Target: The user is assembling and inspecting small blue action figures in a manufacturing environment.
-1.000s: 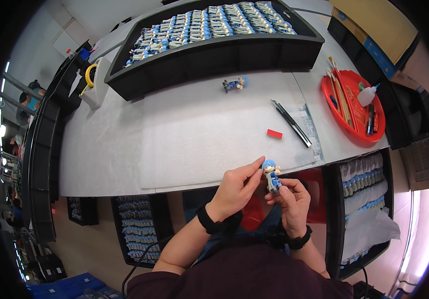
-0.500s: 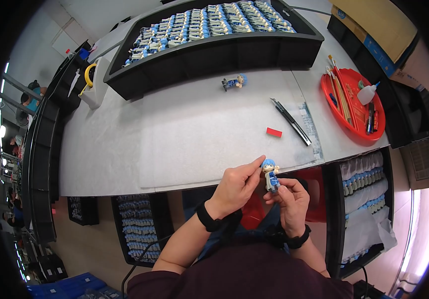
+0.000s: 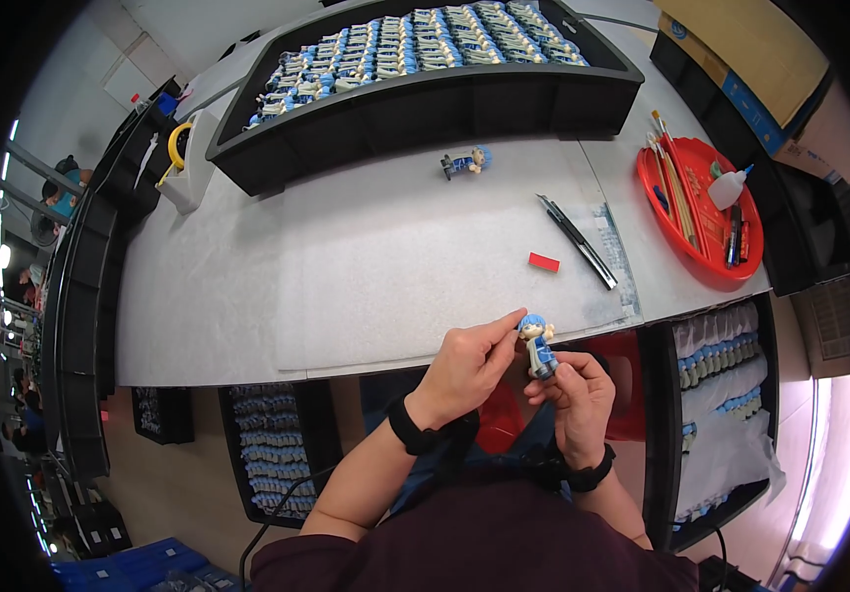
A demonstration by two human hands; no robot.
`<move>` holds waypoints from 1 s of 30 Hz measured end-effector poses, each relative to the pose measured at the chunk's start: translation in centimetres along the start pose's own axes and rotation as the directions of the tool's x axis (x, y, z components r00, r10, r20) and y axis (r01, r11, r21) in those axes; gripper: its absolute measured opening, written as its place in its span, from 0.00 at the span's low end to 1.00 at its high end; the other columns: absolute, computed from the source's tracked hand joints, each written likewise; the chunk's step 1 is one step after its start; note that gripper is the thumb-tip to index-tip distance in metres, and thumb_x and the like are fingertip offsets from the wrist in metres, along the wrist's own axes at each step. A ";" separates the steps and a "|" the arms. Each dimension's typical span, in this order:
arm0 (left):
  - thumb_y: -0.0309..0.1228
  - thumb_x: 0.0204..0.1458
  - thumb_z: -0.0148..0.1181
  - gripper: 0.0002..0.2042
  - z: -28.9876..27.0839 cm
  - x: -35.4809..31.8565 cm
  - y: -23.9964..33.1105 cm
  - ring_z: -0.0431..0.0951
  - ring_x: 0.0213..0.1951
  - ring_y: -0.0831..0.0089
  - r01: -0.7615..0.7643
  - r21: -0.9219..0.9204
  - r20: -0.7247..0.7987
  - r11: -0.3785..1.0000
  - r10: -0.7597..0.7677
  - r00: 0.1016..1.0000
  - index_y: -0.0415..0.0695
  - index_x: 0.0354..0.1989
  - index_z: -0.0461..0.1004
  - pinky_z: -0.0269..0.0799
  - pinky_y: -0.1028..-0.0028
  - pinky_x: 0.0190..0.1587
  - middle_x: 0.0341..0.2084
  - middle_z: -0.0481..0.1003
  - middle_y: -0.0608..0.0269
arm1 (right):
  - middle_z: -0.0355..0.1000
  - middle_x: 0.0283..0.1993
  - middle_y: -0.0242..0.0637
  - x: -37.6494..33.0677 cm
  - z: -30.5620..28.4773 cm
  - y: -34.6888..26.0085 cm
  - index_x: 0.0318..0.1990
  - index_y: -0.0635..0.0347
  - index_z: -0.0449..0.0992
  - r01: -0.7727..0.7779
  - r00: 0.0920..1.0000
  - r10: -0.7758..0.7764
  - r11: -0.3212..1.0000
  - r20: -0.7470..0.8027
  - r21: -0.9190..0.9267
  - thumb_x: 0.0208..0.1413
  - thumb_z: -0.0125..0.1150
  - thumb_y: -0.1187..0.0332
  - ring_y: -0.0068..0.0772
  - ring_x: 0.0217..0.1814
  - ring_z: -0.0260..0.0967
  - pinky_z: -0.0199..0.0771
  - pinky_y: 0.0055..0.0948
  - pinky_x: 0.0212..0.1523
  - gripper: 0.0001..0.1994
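Note:
A small blue-haired figurine (image 3: 537, 345) in a blue and cream outfit is held upright just off the near edge of the table. My right hand (image 3: 581, 393) pinches its lower end between thumb and fingers. From the left, my left hand (image 3: 466, 367) closes on its head and side, the index finger stretched along the blue hair and the thumb lower down. Part of the figurine's left side is hidden behind those fingers. Beyond my hands, a red rectangular block (image 3: 544, 262) lies on the white sheet (image 3: 375, 266), near a black utility knife (image 3: 579, 243).
A second figurine (image 3: 467, 162) lies farther back, before a large black tray (image 3: 425, 107) of figurines. A red dish (image 3: 701, 261) with brushes and a bottle sits right. A tape dispenser (image 3: 188, 168) stands left. Crates of figurines (image 3: 277, 454) flank my legs below the table.
The figurine has tilted very slightly in my fingers. Both hands keep nearly the same place and hold, and the things on the table have not moved.

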State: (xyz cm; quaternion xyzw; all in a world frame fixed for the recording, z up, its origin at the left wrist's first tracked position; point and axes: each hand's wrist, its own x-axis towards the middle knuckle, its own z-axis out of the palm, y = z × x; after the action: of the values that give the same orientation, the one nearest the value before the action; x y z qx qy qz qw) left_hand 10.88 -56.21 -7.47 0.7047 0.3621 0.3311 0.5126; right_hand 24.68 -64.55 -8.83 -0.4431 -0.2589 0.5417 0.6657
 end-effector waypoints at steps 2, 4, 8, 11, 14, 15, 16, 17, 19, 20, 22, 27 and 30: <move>0.22 0.55 0.43 0.14 -0.1 0.0 -0.1 0.75 0.28 0.80 0.013 0.010 0.026 1.000 -0.013 1.000 0.34 0.49 0.66 0.71 0.82 0.30 0.27 0.76 0.58 | 0.71 0.32 0.48 0.0 0.0 -0.1 0.39 0.72 0.66 0.006 1.000 -0.006 1.000 0.000 0.002 0.55 0.49 0.70 0.31 0.25 0.72 0.73 0.22 0.26 0.11; 0.22 0.55 0.43 0.14 -0.1 0.1 -0.1 0.76 0.30 0.79 0.043 -0.033 0.049 0.999 -0.041 0.998 0.33 0.49 0.66 0.71 0.82 0.30 0.28 0.76 0.57 | 0.71 0.31 0.44 0.1 0.0 -0.2 0.39 0.73 0.67 -0.004 1.000 0.003 0.999 0.015 0.050 0.55 0.50 0.72 0.31 0.27 0.72 0.74 0.22 0.27 0.10; 0.23 0.55 0.42 0.14 -0.1 0.1 0.0 0.75 0.30 0.79 0.037 -0.053 0.047 0.998 -0.034 0.998 0.33 0.49 0.66 0.71 0.82 0.30 0.28 0.76 0.57 | 0.71 0.31 0.45 0.1 -0.1 -0.3 0.39 0.73 0.67 -0.014 1.000 0.013 0.998 0.013 0.057 0.55 0.50 0.72 0.31 0.27 0.72 0.74 0.22 0.27 0.10; 0.23 0.55 0.43 0.14 -0.1 0.2 0.2 0.76 0.30 0.79 0.068 -0.091 0.058 0.994 -0.062 0.996 0.33 0.49 0.66 0.71 0.82 0.31 0.28 0.76 0.57 | 0.71 0.31 0.45 0.2 -0.1 -0.2 0.38 0.73 0.67 -0.017 1.000 0.016 0.998 0.012 0.059 0.55 0.49 0.72 0.32 0.27 0.72 0.75 0.23 0.27 0.10; 0.23 0.55 0.42 0.14 -0.3 0.2 0.3 0.76 0.31 0.78 0.109 -0.044 0.079 0.993 -0.105 0.991 0.33 0.49 0.66 0.72 0.81 0.31 0.28 0.76 0.57 | 0.71 0.31 0.46 0.2 -0.1 -0.3 0.38 0.73 0.67 -0.022 1.000 0.021 0.997 0.014 0.068 0.55 0.49 0.72 0.32 0.26 0.72 0.75 0.23 0.27 0.10; 0.24 0.56 0.42 0.14 -0.3 0.2 0.2 0.76 0.31 0.78 0.077 -0.036 0.073 0.996 -0.075 0.995 0.33 0.48 0.66 0.72 0.81 0.31 0.28 0.76 0.58 | 0.71 0.30 0.46 0.2 -0.1 -0.2 0.38 0.73 0.67 -0.026 1.000 0.025 0.997 0.011 0.076 0.55 0.49 0.72 0.32 0.26 0.72 0.75 0.23 0.26 0.09; 0.24 0.56 0.42 0.14 -0.4 0.3 0.1 0.77 0.31 0.77 0.046 -0.028 0.068 0.999 -0.044 0.997 0.33 0.48 0.66 0.72 0.81 0.31 0.28 0.76 0.58 | 0.71 0.30 0.46 0.2 -0.1 -0.2 0.38 0.73 0.67 -0.029 1.000 0.028 0.996 0.009 0.084 0.55 0.49 0.73 0.32 0.26 0.72 0.75 0.23 0.26 0.09; 0.24 0.56 0.42 0.14 -0.4 0.2 0.2 0.77 0.31 0.77 0.045 -0.028 0.066 0.999 -0.043 0.997 0.33 0.48 0.66 0.72 0.81 0.31 0.28 0.76 0.58 | 0.71 0.30 0.46 0.2 -0.1 -0.2 0.38 0.73 0.67 -0.029 1.000 0.028 0.996 0.012 0.083 0.55 0.49 0.73 0.32 0.26 0.72 0.75 0.23 0.26 0.09; 0.24 0.56 0.41 0.14 -0.4 0.3 0.4 0.77 0.30 0.77 0.076 -0.065 0.078 0.995 -0.071 0.994 0.33 0.48 0.67 0.72 0.81 0.31 0.28 0.76 0.58 | 0.71 0.30 0.47 0.2 -0.1 -0.3 0.38 0.73 0.67 -0.032 0.999 0.032 0.995 0.003 0.090 0.55 0.48 0.73 0.33 0.25 0.72 0.75 0.23 0.26 0.09; 0.24 0.56 0.41 0.14 -0.3 0.3 0.3 0.77 0.30 0.77 0.075 -0.067 0.078 0.995 -0.070 0.994 0.33 0.48 0.67 0.72 0.81 0.31 0.28 0.76 0.58 | 0.71 0.30 0.47 0.3 -0.1 -0.3 0.38 0.73 0.67 -0.032 0.999 0.032 0.996 0.003 0.087 0.55 0.48 0.73 0.33 0.25 0.72 0.75 0.23 0.26 0.09; 0.24 0.56 0.41 0.13 -0.4 0.3 0.5 0.77 0.31 0.77 0.069 -0.107 0.074 0.992 -0.061 0.995 0.33 0.47 0.67 0.73 0.81 0.32 0.28 0.76 0.59 | 0.71 0.30 0.48 0.2 0.0 -0.5 0.38 0.73 0.67 -0.042 0.999 0.041 0.995 0.005 0.086 0.55 0.48 0.73 0.33 0.25 0.72 0.75 0.23 0.25 0.09; 0.25 0.56 0.40 0.14 -0.5 0.3 0.5 0.77 0.30 0.79 0.073 -0.157 0.085 0.985 -0.060 0.995 0.34 0.47 0.67 0.72 0.82 0.30 0.28 0.76 0.60 | 0.71 0.29 0.49 0.3 0.2 -0.8 0.37 0.73 0.67 -0.048 0.999 0.049 0.996 -0.003 0.074 0.54 0.48 0.72 0.33 0.24 0.72 0.74 0.23 0.25 0.09; 0.26 0.57 0.40 0.14 -0.5 0.3 0.2 0.77 0.30 0.80 0.090 -0.174 0.093 0.981 -0.075 0.993 0.35 0.47 0.67 0.71 0.83 0.28 0.27 0.76 0.62 | 0.71 0.29 0.49 0.4 0.3 -0.8 0.37 0.73 0.67 -0.045 0.999 0.046 0.996 -0.009 0.071 0.54 0.48 0.72 0.33 0.24 0.72 0.74 0.22 0.24 0.09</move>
State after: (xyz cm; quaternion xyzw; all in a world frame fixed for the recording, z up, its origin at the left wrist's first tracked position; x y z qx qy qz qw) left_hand 10.67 -55.75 -7.07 0.6538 0.3377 0.3100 0.6019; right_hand 24.95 -64.09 -8.03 -0.4277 -0.2257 0.5632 0.6700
